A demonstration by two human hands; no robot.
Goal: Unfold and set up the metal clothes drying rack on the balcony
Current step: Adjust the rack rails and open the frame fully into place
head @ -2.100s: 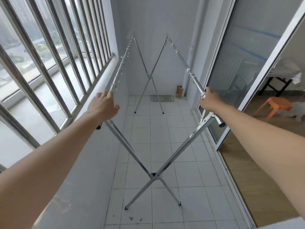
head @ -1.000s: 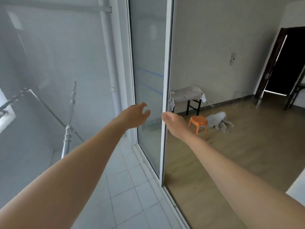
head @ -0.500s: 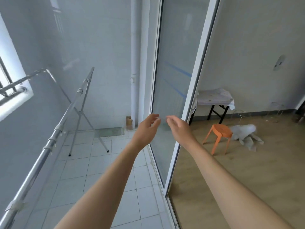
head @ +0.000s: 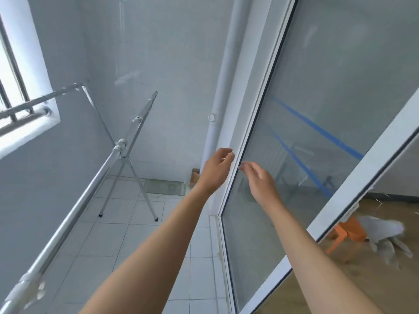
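The metal drying rack stands unfolded on the white balcony tiles at my left, its long shiny rail running from the lower left corner up to the far X-shaped legs. Both hands are off it. My left hand is raised in front of the white door frame with its fingers loosely apart and holds nothing. My right hand hovers just to its right, in front of the glass, fingers spread and empty. The two hands are close together, fingertips a short gap apart.
A sliding glass door with blue tape strips fills the right side. A white drain pipe runs down the corner. A barred window is at far left. Beyond the door, an orange stool and white cloth lie on wooden floor.
Both hands let go of the rack rails and came together near the door frame. My view swung right towards the room, then back left, bringing more of the rack into sight.
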